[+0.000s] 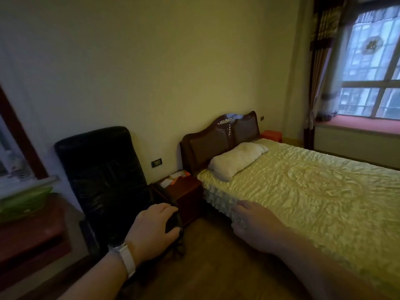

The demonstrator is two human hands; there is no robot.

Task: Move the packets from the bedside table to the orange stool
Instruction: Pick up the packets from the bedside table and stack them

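Observation:
Several orange and white packets (175, 178) lie on the dark red bedside table (184, 195), between the black chair and the bed's head. The orange stool (271, 134) stands on the far side of the bed, beside the headboard. My left hand (152, 229), with a watch on the wrist, is stretched forward in front of the chair, fingers curled and holding nothing. My right hand (252, 224) reaches out over the near corner of the bed, fingers loosely apart and holding nothing. Both hands are well short of the packets.
A black leather chair (104, 180) stands left of the bedside table. The bed (313, 191) with a yellow quilted cover and a white pillow (236, 160) fills the right. A red-topped cabinet (30, 230) sits at the left. Wooden floor runs between chair and bed.

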